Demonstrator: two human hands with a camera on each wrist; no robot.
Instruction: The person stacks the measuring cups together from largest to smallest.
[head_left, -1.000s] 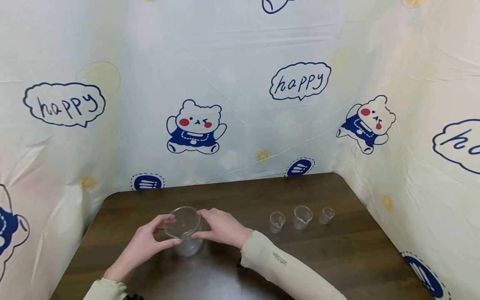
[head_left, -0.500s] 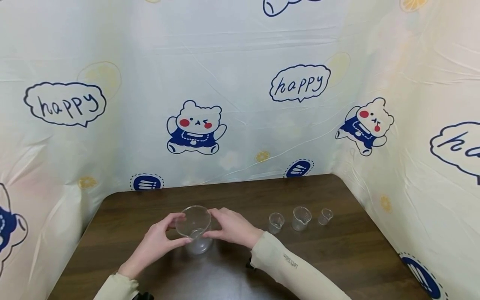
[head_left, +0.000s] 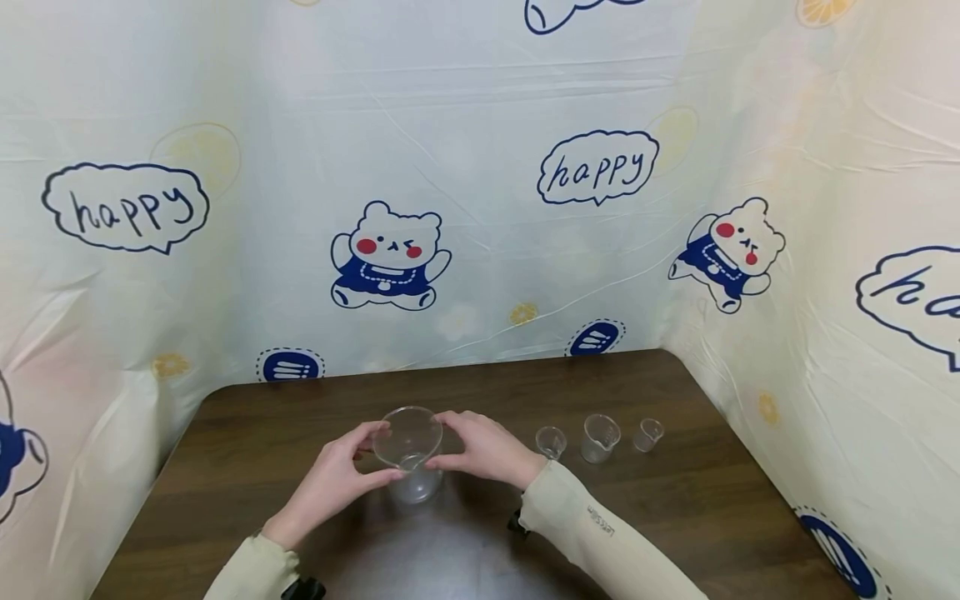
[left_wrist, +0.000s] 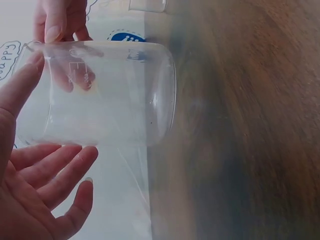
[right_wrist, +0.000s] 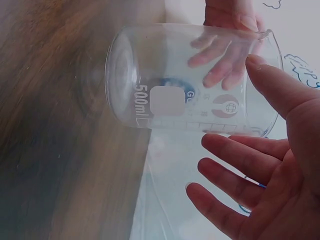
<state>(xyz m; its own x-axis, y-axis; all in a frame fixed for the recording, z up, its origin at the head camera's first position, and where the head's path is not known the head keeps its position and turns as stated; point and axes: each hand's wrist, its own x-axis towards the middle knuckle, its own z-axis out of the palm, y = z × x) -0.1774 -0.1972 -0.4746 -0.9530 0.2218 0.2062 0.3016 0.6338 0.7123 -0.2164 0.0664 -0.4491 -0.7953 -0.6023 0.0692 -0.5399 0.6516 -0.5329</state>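
Note:
A clear glass beaker [head_left: 417, 487] stands upright between my two hands, left of the table's middle. White print with a 500ml mark shows on its wall [right_wrist: 167, 100] in the right wrist view. My left hand [head_left: 337, 475] pinches it near the rim from the left, thumb in front and fingers behind. From the other side my right hand [head_left: 491, 450] grips the same upper part, its lower fingers [right_wrist: 220, 210] spread away from the glass. The beaker's base is close over the tabletop.
Three smaller glass beakers stand in a row at the right: one partly behind the right wrist [head_left: 551, 442], a larger middle beaker [head_left: 600, 439] and the smallest beaker [head_left: 648, 435]. The brown wooden table [head_left: 675, 517] meets a printed curtain [head_left: 487, 167] at the back.
Both hands have moved to the right with the beaker between them, toward the small beakers. Their hold near its rim looks the same. The small beakers have stayed in place.

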